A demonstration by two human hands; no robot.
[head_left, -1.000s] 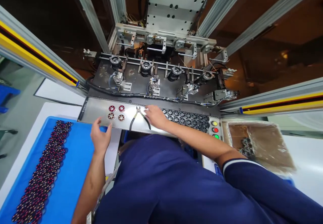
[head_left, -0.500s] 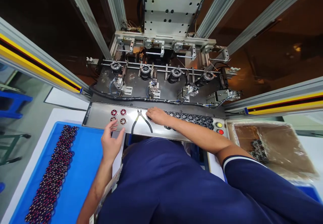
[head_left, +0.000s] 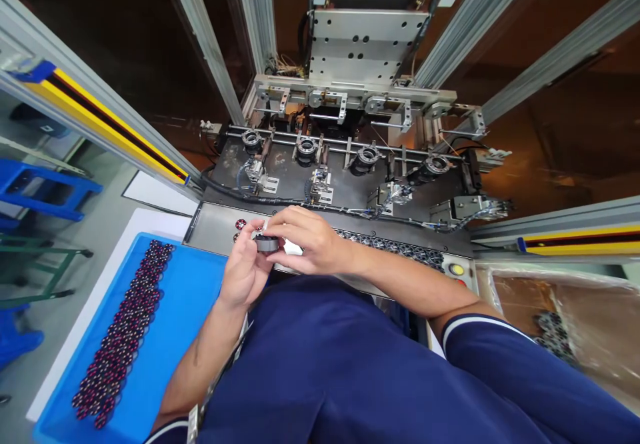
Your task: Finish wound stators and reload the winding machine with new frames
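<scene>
Between my two hands, above the metal tray, is a small grey stator core [head_left: 267, 245], a laminated ring with black insulation on top. My left hand [head_left: 244, 272] pinches it from the left with its fingers up. From the right, my right hand [head_left: 316, 243] has its fingertips and thumb closed on the same ring. Red-wound stators [head_left: 241, 224] lie on the tray behind my left fingers, partly covered. Rows of bare stator cores [head_left: 390, 245] sit on the tray to the right of my right hand. My hands cover the spot where cutting pliers lay in the earlier views.
A blue tray [head_left: 185, 297] at the left carries a long strip of wound stators [head_left: 123, 331]. Ahead stands a machine with several round fixtures [head_left: 306, 151]. Yellow light-curtain bars [head_left: 117, 124] flank it. At the right are a yellow button [head_left: 456, 269] and a plastic-lined box [head_left: 595, 297].
My right hand has lifted a stator core off the metal tray and moved left. My left hand has come up and right to meet it, and both now grip the core.
</scene>
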